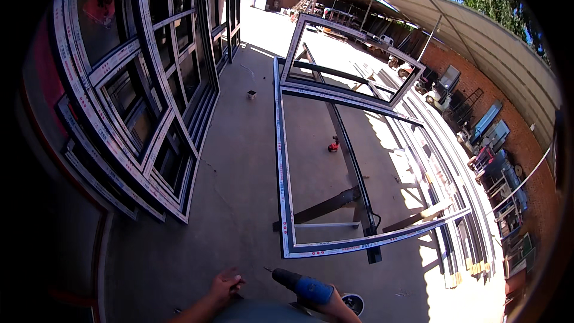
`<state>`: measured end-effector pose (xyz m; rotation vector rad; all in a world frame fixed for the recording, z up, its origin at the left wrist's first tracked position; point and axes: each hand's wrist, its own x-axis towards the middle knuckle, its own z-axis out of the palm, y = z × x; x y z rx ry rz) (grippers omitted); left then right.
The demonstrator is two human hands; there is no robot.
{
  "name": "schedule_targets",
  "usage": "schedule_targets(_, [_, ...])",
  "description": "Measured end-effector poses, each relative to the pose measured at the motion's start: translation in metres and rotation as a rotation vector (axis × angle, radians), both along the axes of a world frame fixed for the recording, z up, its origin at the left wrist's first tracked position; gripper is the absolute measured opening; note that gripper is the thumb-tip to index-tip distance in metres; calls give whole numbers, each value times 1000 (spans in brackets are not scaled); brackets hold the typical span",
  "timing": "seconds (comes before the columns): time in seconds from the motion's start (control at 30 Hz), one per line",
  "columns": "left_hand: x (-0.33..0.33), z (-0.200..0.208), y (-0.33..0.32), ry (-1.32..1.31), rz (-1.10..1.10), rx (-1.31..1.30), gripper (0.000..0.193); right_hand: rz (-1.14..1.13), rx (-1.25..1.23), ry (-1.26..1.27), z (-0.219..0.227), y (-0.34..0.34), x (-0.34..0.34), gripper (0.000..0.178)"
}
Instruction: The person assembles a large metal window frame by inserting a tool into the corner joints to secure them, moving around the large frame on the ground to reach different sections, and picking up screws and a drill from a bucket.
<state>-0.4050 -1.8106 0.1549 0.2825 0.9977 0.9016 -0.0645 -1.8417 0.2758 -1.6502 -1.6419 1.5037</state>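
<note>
My right hand [336, 307] is closed round the grip of a blue and black cordless drill [314, 290], whose thin bit points left. Just left of the bit tip, my left hand [225, 286] is raised with its fingers loosely bent and apart; nothing held in it can be made out. Beyond both hands a large window frame [282, 173] of grey and white profiles lies across dark supports. A smaller sash frame [294, 48] stands tilted at its far end. Neither hand touches them.
Several tall window frames [146, 42] lean together on the left. On the floor are a red tool [333, 144], a small box [252, 94] and a bucket [354, 304] by my right hand. Long profiles [472, 227] lie stacked at right, before a brick wall [508, 113] and shed roof.
</note>
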Motion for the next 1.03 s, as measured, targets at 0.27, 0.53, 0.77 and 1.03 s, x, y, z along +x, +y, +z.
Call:
schedule_targets(0.27, [-127, 48, 105, -63, 227, 8, 15, 138, 0, 172, 11, 136, -139, 26])
schedule_targets(0.53, [-189, 42, 239, -134, 360, -3, 21, 317, -56, 149, -15, 307, -218, 31])
schedule_targets(0.77, [-222, 78, 447, -11, 410, -11, 24, 454, 36, 147, -32, 535, -262, 38])
schedule_targets(1.03, [-211, 100, 663, -75, 523, -74, 28, 483, 209, 32, -2, 748, -278, 40])
